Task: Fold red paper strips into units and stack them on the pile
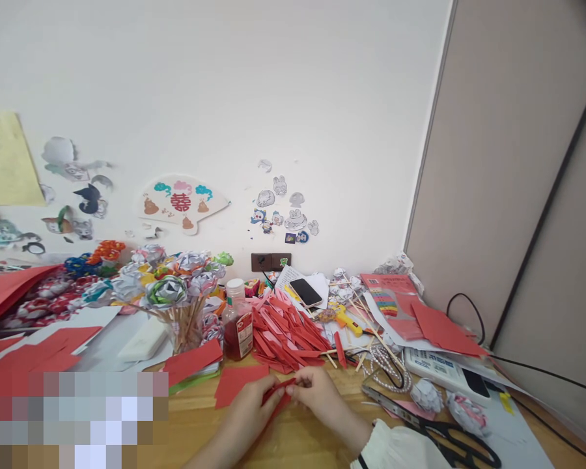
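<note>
You have a piece of red paper (280,402) pinched low in front of you, over the bare front of the table (297,446), its middle partly hidden by your fingers. Your left hand (251,407) grips it between thumb and curled fingers, and your right hand (317,396) nips it from the other side, thumb close to the left one; gripping so near together probably keeps a small, thin piece from slipping or springing open. Flat red sheets (237,384) lie just beyond your left hand, perhaps for easy reach. Past your fingertips is a heap of red strips (288,332), seemingly pushed back to leave working room. The scissors (393,407) lie beside your right forearm, and the paper flowers (166,292) stand by their sticks in a cup (188,340), likely so their heads aren't crushed.
</note>
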A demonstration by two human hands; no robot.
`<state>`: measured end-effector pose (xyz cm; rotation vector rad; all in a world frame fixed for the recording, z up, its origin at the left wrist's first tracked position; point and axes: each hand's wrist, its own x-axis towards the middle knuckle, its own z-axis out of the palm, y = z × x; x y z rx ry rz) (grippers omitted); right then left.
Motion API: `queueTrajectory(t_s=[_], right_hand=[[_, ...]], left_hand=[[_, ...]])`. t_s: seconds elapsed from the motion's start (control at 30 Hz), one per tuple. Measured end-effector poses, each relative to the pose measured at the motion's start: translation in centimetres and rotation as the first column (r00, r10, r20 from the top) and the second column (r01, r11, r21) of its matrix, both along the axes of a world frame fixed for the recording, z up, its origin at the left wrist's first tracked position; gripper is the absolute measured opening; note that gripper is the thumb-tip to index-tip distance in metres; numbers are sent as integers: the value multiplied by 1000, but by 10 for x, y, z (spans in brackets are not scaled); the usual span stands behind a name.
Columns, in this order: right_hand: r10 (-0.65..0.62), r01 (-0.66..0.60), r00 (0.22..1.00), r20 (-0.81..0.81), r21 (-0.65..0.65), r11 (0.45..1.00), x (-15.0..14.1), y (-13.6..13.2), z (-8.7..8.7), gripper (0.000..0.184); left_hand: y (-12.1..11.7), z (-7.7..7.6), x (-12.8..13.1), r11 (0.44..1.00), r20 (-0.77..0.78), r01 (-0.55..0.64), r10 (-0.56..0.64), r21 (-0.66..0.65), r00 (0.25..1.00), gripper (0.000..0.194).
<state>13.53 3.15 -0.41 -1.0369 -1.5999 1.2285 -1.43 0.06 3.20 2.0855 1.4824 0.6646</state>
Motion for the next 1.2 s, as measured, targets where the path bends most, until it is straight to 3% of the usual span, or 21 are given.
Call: queueTrajectory(t_s=[0.2, 0.37, 0.43, 0.6, 0.8, 0.97, 1.2], right_hand=[[70, -70, 997, -11, -28, 997, 2, -1, 3, 30], [49, -49, 999, -2, -23, 999, 1, 0, 1, 29], [32, -32, 999, 2, -19, 999, 1, 0, 0, 28], [12, -13, 1000, -17, -9, 1000, 1, 0, 0, 25], [-28, 28, 1000, 7, 43, 999, 0, -4, 6, 22], [-59, 56, 997, 42, 73, 996, -1, -7, 7, 22], [-33, 9, 991, 133, 173, 985, -1, -8, 5, 27]], left_hand=[[2, -1, -2, 999, 21, -4, 4, 31, 1000, 32], [-3, 2, -3, 998, -185, -46, 54, 48, 981, 31], [-5, 2, -3, 998, -189, -39, 49, 57, 981, 31], [0, -5, 1, 999, 88, 52, -52, 10, 995, 33], [4, -14, 7, 961, 389, 64, 47, -268, 920, 34], [6, -17, 8, 930, 457, 52, 130, -364, 880, 41], [10, -21, 6, 920, 488, 89, 119, -382, 865, 39]])
